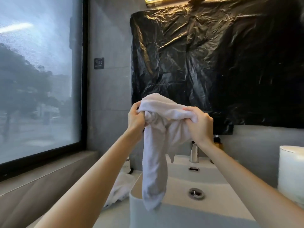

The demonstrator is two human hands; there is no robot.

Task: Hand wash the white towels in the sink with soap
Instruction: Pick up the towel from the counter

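A wet white towel [154, 155] hangs bunched high above the white sink [212, 186], its lower end dangling near the basin's left rim. My left hand [135, 120] grips the towel's top left part. My right hand [199, 126] grips the top right part, fingers curled round the cloth. A second white towel [120, 190] lies crumpled on the counter left of the sink. An amber soap bottle [218, 143] with a black pump stands behind my right wrist, partly hidden.
A chrome faucet [194, 153] rises at the back of the basin, with the drain [196, 193] below. Black plastic sheeting [222, 63] covers the wall ahead. A white cylinder [291, 173] stands at right. A large window [37, 76] and stone ledge lie left.
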